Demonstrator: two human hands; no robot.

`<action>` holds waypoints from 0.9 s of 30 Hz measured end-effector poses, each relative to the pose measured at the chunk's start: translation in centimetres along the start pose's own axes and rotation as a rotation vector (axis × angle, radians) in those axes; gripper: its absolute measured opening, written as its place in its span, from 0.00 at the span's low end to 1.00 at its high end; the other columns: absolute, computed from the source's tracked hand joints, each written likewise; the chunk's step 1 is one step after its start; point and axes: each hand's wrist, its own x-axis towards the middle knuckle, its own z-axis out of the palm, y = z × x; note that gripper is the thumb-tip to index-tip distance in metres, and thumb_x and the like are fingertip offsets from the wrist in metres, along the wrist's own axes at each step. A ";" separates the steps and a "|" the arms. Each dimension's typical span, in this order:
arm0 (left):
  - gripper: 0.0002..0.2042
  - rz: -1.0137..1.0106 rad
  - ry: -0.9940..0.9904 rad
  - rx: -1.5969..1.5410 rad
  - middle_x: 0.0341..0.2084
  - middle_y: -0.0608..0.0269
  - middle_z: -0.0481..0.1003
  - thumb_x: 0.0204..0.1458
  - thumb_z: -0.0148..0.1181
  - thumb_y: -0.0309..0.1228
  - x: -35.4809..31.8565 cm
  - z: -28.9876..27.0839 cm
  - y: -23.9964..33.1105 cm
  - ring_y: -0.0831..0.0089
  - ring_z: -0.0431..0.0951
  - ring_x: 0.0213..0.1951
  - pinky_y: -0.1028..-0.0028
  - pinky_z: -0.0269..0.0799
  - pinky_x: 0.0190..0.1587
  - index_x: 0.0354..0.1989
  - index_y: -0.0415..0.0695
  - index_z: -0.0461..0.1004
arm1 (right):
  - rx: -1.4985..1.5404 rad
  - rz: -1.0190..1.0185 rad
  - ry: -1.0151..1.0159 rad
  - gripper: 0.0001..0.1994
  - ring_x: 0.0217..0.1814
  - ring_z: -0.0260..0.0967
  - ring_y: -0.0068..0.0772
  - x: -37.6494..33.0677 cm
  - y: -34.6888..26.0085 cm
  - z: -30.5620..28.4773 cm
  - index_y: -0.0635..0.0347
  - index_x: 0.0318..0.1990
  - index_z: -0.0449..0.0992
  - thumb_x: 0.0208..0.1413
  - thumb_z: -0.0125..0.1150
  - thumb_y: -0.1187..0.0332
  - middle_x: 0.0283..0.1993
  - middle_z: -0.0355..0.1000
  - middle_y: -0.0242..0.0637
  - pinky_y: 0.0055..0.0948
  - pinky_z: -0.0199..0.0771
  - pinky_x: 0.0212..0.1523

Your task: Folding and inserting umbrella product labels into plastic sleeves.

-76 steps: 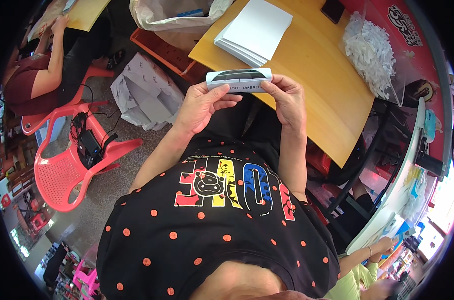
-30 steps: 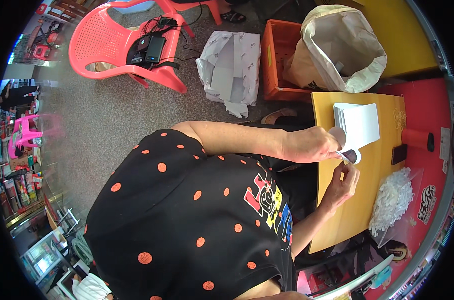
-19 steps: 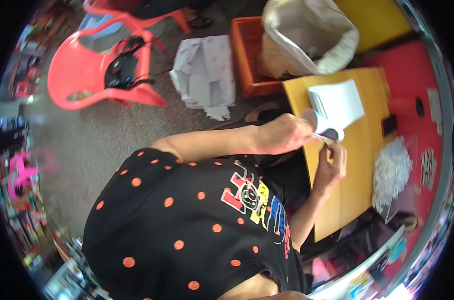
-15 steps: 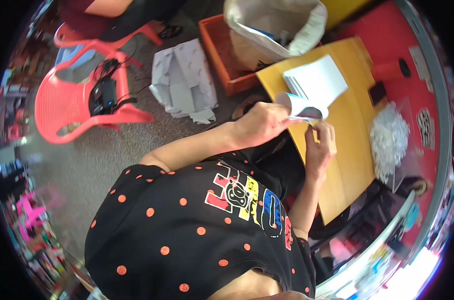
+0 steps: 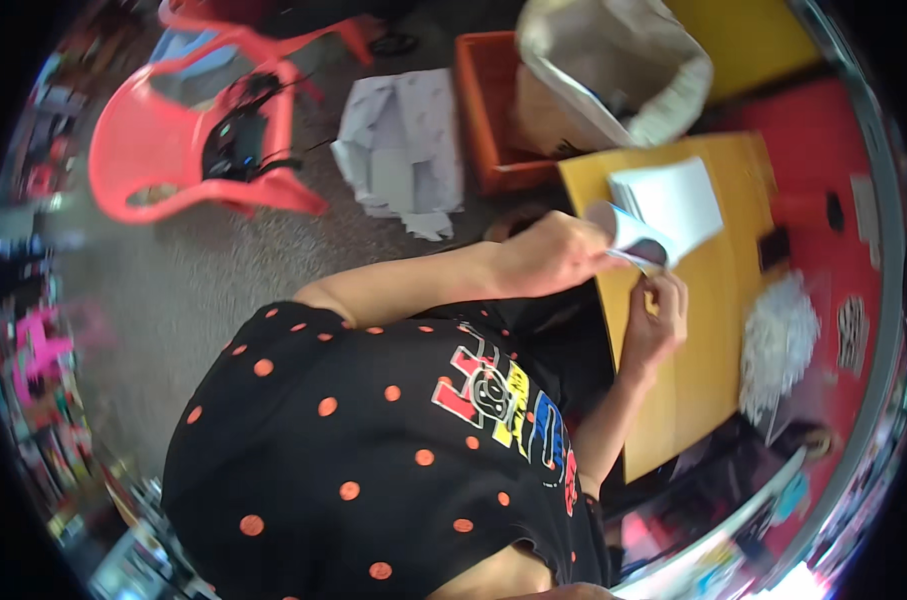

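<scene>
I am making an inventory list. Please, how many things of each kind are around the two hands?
Hands: 2, left hand, right hand
White paper stack: 1
Yellow table: 1
Red chair: 1
Orange crate: 1
Sack: 1
White shredded pile: 1
Total: 8

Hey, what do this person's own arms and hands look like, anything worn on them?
Both forearms are bare, and neither the left hand nor the right hand shows a glove. The black T-shirt has orange dots and a colourful chest print.
</scene>
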 end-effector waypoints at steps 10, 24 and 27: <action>0.16 0.010 0.019 -0.074 0.14 0.50 0.67 0.53 0.60 0.35 -0.1 -1.9 0.5 0.52 0.71 0.18 0.64 0.65 0.20 0.21 0.37 0.66 | -0.083 -0.014 -0.040 0.08 0.33 0.68 0.38 0.7 -1.2 1.1 0.63 0.27 0.68 0.44 0.62 0.83 0.35 0.70 0.41 0.33 0.69 0.32; 0.14 0.095 0.016 0.000 0.18 0.51 0.69 0.53 0.59 0.34 -0.4 -0.6 0.1 0.53 0.72 0.22 0.64 0.68 0.24 0.22 0.36 0.68 | -0.044 -0.010 -0.022 0.08 0.29 0.66 0.32 0.3 -1.1 0.6 0.63 0.26 0.68 0.44 0.62 0.83 0.34 0.71 0.39 0.29 0.67 0.29; 0.14 0.087 0.005 0.000 0.18 0.51 0.70 0.53 0.60 0.34 -0.7 -0.6 0.0 0.53 0.72 0.22 0.64 0.68 0.25 0.22 0.36 0.68 | -0.019 0.012 -0.030 0.08 0.29 0.65 0.32 0.2 -1.4 0.7 0.63 0.26 0.68 0.44 0.62 0.82 0.31 0.70 0.38 0.30 0.67 0.30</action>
